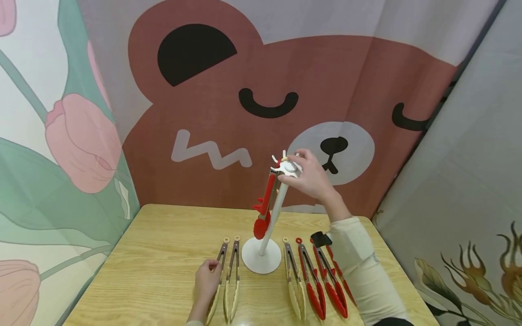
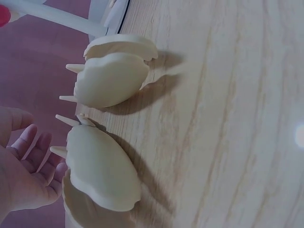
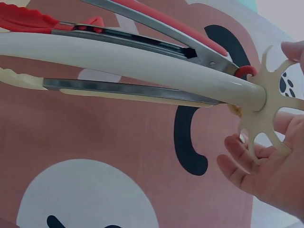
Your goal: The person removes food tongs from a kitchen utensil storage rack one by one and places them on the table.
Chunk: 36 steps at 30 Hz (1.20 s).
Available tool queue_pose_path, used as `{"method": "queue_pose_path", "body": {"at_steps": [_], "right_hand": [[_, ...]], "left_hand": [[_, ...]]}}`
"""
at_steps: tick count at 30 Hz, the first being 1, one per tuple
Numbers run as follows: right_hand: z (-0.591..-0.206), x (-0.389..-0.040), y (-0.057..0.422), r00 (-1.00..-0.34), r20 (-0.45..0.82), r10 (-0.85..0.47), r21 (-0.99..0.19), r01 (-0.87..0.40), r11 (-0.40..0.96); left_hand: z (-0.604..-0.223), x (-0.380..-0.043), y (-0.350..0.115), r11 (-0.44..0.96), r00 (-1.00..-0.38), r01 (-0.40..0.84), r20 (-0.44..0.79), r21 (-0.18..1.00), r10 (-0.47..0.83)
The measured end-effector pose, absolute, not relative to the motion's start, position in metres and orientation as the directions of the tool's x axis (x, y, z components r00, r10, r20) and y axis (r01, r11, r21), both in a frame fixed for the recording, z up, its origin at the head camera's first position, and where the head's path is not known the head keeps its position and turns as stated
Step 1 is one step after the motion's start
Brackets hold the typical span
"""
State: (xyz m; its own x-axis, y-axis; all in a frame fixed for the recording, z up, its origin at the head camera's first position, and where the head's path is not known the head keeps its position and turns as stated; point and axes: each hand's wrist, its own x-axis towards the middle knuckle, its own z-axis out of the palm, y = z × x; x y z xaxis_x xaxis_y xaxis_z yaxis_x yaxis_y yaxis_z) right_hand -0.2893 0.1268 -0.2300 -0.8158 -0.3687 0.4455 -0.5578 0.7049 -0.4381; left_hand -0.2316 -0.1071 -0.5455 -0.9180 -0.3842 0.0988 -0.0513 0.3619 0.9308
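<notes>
My right hand (image 1: 311, 176) holds the hooked top (image 1: 287, 168) of a white utensil stand (image 1: 277, 206), thumb and fingers on either side of its hooks. Red-tipped tongs (image 1: 267, 197) hang from the hooks. In the right wrist view, beige-tipped tongs (image 3: 133, 90) also hang beside the pole. My left hand (image 1: 207, 278) is low beside two beige-tipped tongs on the table, the nearer (image 1: 213, 303) and the farther (image 1: 231, 296). Its fingers are loosely curled with nothing in them. In the left wrist view the hand (image 2: 28, 166) is close to the beige tong heads (image 2: 102, 166).
The stand's round white base (image 1: 250, 262) sits mid-table. To its right lie beige-tipped tongs (image 1: 297, 299) and several red-tipped tongs (image 1: 316, 299), partly under my right sleeve (image 1: 363, 258). A bear-print curtain (image 1: 326, 81) hangs behind the wooden table (image 1: 155, 262).
</notes>
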Motion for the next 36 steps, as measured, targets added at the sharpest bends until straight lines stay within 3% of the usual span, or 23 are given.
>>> {"method": "queue_pose_path", "body": {"at_steps": [24,36], "right_hand": [[-0.233,-0.308,0.139,-0.773,0.482,-0.413,-0.537,-0.633,0.558],[-0.233,-0.31,0.143,-0.75,0.478,-0.458,-0.56,-0.662,0.499]], "left_hand": [[-0.539,-0.239,-0.105,0.458,-0.909,0.002,0.192,0.889,-0.369],[-0.493,-0.246,-0.088,0.364,-0.899,0.193,0.312,0.911,-0.306]]}}
